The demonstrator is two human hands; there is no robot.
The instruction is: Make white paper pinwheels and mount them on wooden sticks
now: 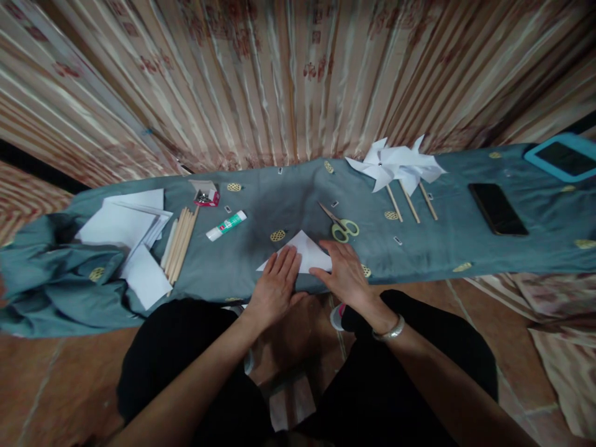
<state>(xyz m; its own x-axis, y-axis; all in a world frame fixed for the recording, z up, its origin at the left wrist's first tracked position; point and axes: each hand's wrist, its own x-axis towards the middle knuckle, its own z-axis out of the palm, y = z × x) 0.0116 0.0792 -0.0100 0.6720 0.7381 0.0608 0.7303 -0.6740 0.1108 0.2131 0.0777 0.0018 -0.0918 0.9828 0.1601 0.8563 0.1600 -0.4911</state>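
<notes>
A white sheet of paper (308,251), folded into a triangle, lies near the front edge of the cloth-covered table with its peak pointing away from me. My left hand (275,279) lies flat over its left half, fingers stretched out and pressing down. At the right corner of the paper is my right hand (344,273), thumb and forefinger spread apart against it. Part of the triangle is hidden under both hands. Just beyond the right hand, scissors (342,226) with green handles rest on the cloth.
Paper pinwheels (395,164) on sticks lie at the back right, near a black phone (497,210) and a blue-framed tablet (563,156). To the left are a glue stick (226,225), a small box (205,194), wooden sticks (181,245) and paper sheets (121,223). A curtain (279,81) hangs behind.
</notes>
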